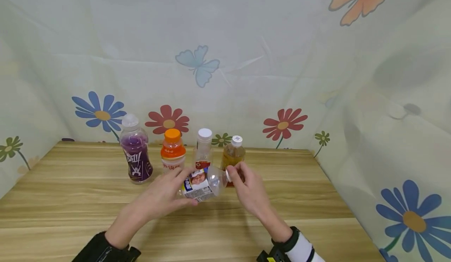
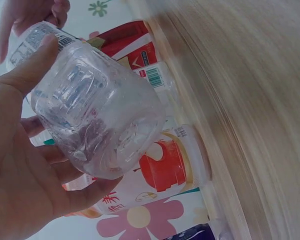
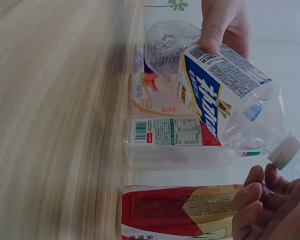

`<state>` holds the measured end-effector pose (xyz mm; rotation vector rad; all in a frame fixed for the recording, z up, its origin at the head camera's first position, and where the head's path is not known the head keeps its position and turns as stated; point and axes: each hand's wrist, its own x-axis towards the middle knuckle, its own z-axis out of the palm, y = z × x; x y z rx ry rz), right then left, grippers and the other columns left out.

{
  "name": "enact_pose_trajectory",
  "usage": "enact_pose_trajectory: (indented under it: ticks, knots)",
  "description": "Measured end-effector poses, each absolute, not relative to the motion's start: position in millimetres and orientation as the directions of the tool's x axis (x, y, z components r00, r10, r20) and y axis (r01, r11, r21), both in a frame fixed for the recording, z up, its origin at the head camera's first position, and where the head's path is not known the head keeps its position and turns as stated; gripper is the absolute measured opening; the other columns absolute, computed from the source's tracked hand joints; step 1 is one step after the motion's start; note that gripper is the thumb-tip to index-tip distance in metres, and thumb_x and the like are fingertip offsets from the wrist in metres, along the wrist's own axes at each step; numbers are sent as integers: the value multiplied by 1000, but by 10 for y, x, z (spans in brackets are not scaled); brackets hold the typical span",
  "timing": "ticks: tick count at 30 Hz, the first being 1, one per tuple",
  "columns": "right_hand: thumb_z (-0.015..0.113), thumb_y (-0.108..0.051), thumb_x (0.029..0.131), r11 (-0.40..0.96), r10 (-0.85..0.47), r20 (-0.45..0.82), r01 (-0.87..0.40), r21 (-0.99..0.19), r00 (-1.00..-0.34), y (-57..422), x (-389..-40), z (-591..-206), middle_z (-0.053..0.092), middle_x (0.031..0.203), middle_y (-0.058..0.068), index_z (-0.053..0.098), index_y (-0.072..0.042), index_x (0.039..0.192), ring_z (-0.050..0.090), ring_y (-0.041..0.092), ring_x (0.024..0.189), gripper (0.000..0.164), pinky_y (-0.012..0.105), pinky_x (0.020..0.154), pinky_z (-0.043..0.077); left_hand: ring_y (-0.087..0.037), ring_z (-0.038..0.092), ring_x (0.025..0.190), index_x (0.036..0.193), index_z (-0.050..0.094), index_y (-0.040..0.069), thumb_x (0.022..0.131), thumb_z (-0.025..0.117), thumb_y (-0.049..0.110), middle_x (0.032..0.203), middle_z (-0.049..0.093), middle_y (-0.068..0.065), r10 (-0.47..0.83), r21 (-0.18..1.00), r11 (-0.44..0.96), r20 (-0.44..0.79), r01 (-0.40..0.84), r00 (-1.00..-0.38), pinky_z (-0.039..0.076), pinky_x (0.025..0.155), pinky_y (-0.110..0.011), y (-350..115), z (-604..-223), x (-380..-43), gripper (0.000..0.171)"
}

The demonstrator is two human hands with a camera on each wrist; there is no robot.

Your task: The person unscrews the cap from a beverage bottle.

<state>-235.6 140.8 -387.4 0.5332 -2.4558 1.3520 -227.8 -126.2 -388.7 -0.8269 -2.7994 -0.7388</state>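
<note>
A clear plastic bottle with a blue, white and yellow label is held tilted above the table, its neck pointing right. My left hand grips it round the body, thumb on the near side. At the neck, the thumb and curled fingers of my right hand pinch the white bottle cap. The cap sits on the bottle mouth; whether it is loose cannot be told. The left wrist view shows the bottle's base facing the camera, with no liquid visible inside.
Behind the hands stand several upright bottles: a purple one, an orange-capped one, a clear white-capped one and an amber one. They share a wooden table. A flowered curtain hangs behind and beside it.
</note>
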Motion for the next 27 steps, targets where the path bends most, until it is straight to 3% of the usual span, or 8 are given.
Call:
enact_pose_trajectory:
  ticks: [10, 17, 27]
  knots:
    - [51, -47, 107, 599, -160, 399, -410, -688, -903, 1428, -2386, -3891, 49, 63, -4, 63, -14, 75, 48, 15, 59, 48, 26, 51, 35, -37, 55, 129, 152, 48, 15, 78, 86, 52, 147, 54, -17, 457, 374, 765, 259, 525, -851, 42, 102, -69, -1215, -3895, -2286, 91]
    - [48, -55, 106, 636, -167, 364, -382, -671, -916, 1430, -2392, -3882, 44, 57, -4, 63, -17, 71, 46, 13, 53, 54, 25, 48, 33, -38, 57, 127, 151, 49, 15, 76, 88, 51, 146, 56, -16, 456, 372, 763, 269, 528, -848, 44, 101, -66, -1218, -3906, -2300, 92]
    - [51, -37, 109, 661, -232, 450, -479, -577, -862, 1450, -2411, -3885, 40, 53, -9, 58, -14, 65, 40, 8, 47, 51, 23, 44, 28, -30, 62, 119, 147, 53, 13, 75, 89, 50, 136, 64, -12, 488, 380, 724, 306, 575, -817, 47, 98, -61, -1228, -3953, -2330, 89]
